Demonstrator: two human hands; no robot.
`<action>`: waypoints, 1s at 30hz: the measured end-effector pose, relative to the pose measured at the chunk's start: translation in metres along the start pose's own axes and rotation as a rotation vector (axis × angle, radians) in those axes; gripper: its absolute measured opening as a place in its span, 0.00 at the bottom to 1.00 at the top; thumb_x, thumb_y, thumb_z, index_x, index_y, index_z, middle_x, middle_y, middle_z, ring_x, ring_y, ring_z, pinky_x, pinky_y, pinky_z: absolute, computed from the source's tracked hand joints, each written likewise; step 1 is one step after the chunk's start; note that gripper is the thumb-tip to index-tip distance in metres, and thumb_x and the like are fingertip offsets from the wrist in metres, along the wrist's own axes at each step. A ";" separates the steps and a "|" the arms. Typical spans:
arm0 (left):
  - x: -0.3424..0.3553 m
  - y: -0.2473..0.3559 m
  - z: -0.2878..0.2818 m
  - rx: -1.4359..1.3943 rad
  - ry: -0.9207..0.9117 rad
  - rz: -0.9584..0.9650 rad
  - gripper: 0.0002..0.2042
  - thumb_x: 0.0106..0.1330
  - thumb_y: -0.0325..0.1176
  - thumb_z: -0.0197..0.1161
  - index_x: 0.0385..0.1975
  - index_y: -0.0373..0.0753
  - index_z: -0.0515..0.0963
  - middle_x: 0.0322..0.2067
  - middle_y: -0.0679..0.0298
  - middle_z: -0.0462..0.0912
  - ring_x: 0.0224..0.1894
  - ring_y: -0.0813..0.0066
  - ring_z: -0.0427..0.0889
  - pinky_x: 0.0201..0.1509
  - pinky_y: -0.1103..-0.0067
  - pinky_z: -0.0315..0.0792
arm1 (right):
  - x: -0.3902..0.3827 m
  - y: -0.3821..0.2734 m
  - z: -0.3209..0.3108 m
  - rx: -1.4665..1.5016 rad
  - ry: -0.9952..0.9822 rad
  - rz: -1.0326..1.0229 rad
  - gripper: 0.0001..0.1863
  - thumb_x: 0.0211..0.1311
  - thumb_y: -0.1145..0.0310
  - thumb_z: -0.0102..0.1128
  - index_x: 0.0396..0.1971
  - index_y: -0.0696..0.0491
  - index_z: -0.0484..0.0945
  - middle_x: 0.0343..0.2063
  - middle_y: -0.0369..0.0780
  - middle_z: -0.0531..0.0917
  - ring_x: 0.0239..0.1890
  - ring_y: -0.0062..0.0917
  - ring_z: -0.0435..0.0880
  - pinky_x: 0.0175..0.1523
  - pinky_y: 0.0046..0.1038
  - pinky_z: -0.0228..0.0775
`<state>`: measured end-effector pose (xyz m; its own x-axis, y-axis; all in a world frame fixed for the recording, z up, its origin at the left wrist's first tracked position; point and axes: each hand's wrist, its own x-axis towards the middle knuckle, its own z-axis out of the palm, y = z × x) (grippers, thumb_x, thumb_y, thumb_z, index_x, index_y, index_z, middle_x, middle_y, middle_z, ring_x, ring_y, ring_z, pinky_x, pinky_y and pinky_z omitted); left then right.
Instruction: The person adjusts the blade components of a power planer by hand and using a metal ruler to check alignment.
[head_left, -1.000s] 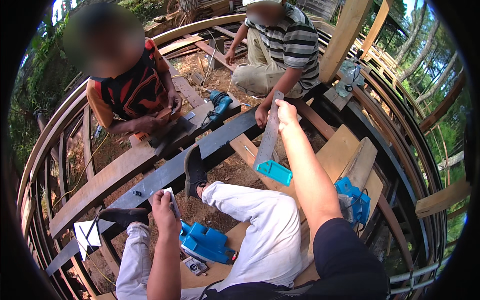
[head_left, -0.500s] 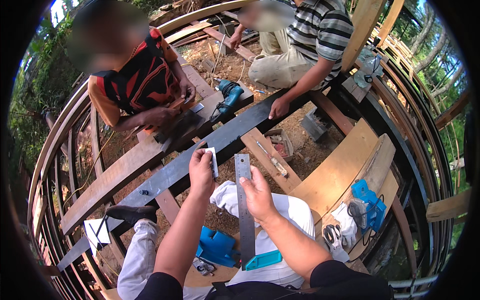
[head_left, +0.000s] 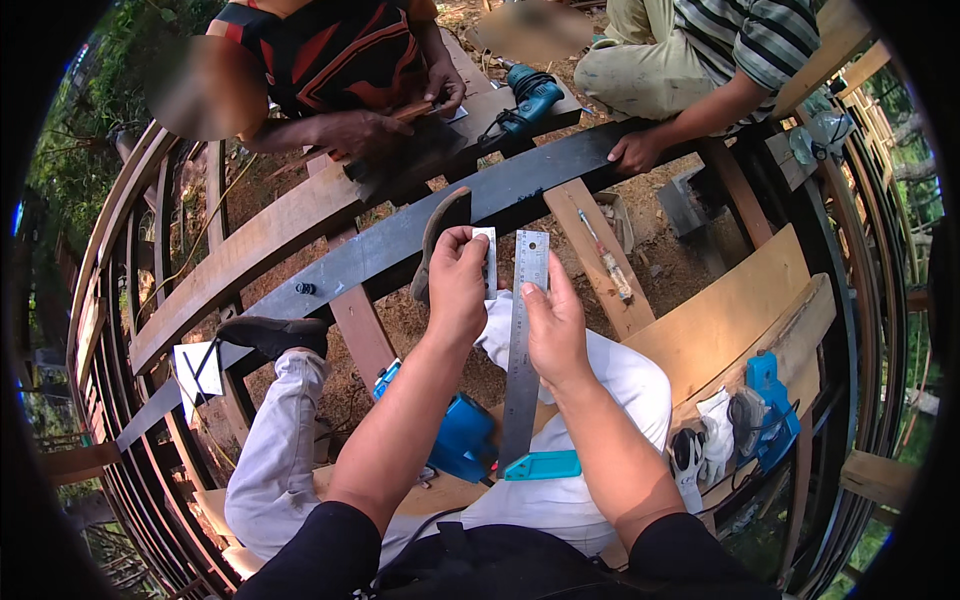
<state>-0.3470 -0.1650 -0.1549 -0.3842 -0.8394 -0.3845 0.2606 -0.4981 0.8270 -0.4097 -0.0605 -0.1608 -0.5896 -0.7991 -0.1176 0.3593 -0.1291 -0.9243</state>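
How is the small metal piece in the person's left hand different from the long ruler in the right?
The small metal piece is short and narrow; the steel ruler is far longer and wider. The piece is pinched at the left hand's fingertips; the ruler lies along the right hand and ends in a teal handle near the lap. Both are flat, silvery and held roughly upright, side by side.

My right hand (head_left: 556, 335) covers the middle of the long steel ruler with a teal plastic stock (head_left: 524, 350). My left hand (head_left: 457, 285) hides most of the small white rectangular piece (head_left: 489, 262), so I cannot tell its material. At twelve o'clock, two people's upper parts are blurred or cut off by the edge. My blue power tool (head_left: 463, 437) sits partly behind my left forearm.
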 end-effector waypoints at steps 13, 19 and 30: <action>0.000 -0.032 -0.013 0.028 -0.014 0.103 0.06 0.70 0.28 0.56 0.41 0.34 0.70 0.32 0.66 0.77 0.31 0.86 0.74 0.33 0.85 0.69 | 0.007 0.015 0.000 -0.023 -0.004 0.041 0.25 0.69 0.79 0.44 0.66 0.62 0.60 0.53 0.42 0.76 0.53 0.22 0.76 0.58 0.25 0.67; -0.002 -0.030 -0.011 0.069 -0.003 0.095 0.05 0.69 0.27 0.56 0.40 0.35 0.70 0.32 0.67 0.76 0.31 0.84 0.75 0.35 0.84 0.71 | 0.009 0.013 0.001 0.005 0.003 0.076 0.25 0.70 0.79 0.44 0.66 0.61 0.60 0.52 0.42 0.77 0.52 0.21 0.76 0.57 0.24 0.68; 0.001 -0.036 -0.011 0.068 -0.011 0.105 0.07 0.69 0.28 0.56 0.40 0.32 0.70 0.31 0.65 0.77 0.30 0.86 0.74 0.33 0.85 0.69 | 0.011 0.019 -0.004 0.037 -0.008 0.108 0.24 0.69 0.79 0.44 0.65 0.61 0.62 0.51 0.42 0.77 0.52 0.22 0.77 0.57 0.25 0.69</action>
<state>-0.3473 -0.1504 -0.1893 -0.3677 -0.8836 -0.2899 0.2395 -0.3912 0.8886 -0.4120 -0.0692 -0.1807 -0.5400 -0.8144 -0.2125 0.4471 -0.0636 -0.8922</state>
